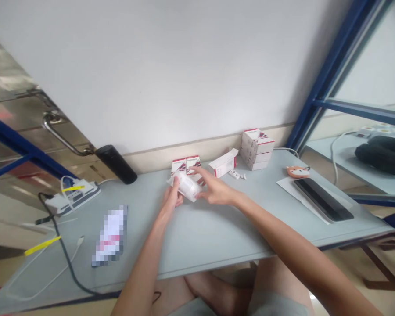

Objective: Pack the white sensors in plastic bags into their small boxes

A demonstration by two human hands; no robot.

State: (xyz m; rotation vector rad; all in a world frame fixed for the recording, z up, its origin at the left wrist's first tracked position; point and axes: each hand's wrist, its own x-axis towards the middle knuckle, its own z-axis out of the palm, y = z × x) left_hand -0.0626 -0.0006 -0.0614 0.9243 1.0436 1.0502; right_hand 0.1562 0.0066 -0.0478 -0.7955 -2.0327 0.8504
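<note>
Your white packet [186,186] is above the table [217,239], in front of two small boxes [178,166]. Your left hand [173,196] is curled round one end; your right hand [215,186] is half-spread at the other, probably touching, kinda blurry. Packet looks slick, so a loose grip could drop it.

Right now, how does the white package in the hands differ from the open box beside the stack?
The white package is held in the left hand, with the right hand close at its other end; the open box sits on the table. The package looks rounded and glossy, while the box has straight edges and red trim. Both are mostly white.
</note>
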